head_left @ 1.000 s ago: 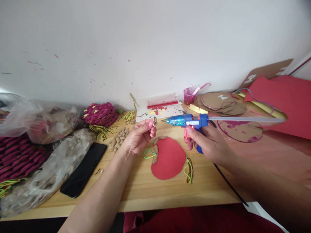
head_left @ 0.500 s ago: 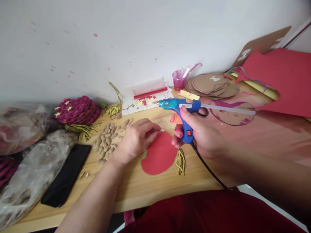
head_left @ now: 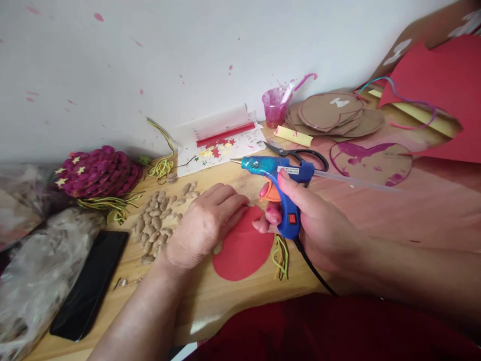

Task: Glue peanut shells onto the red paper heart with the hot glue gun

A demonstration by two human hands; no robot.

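Observation:
My right hand (head_left: 319, 215) grips a blue glue gun (head_left: 289, 200) with an orange trigger; its nozzle points left and a clear glue stick (head_left: 356, 181) juts out behind. On the table lies a red paper oval (head_left: 242, 253) with yellow-green yarn (head_left: 280, 255) at its right edge. My left hand (head_left: 206, 220) is closed at the oval's upper left edge, pinching what looks like a peanut, mostly hidden by the fingers. Another peanut (head_left: 218, 248) shows at the left edge. A pile of peanuts (head_left: 154, 220) lies left of that hand.
Black scissors (head_left: 300, 153) lie behind the glue gun. Cardboard discs (head_left: 330, 113), a purple-stained cup (head_left: 275, 105) and star confetti (head_left: 216, 148) on paper are at the back. A phone (head_left: 90, 283), a plastic bag (head_left: 48, 271) and a purple peanut-covered piece (head_left: 99, 170) stand left.
The view has shifted, and the scissors now show more behind the glue gun. My right hand is lower relative to the oval, its fingertips over the paper. My left hand stays at the oval's edge.

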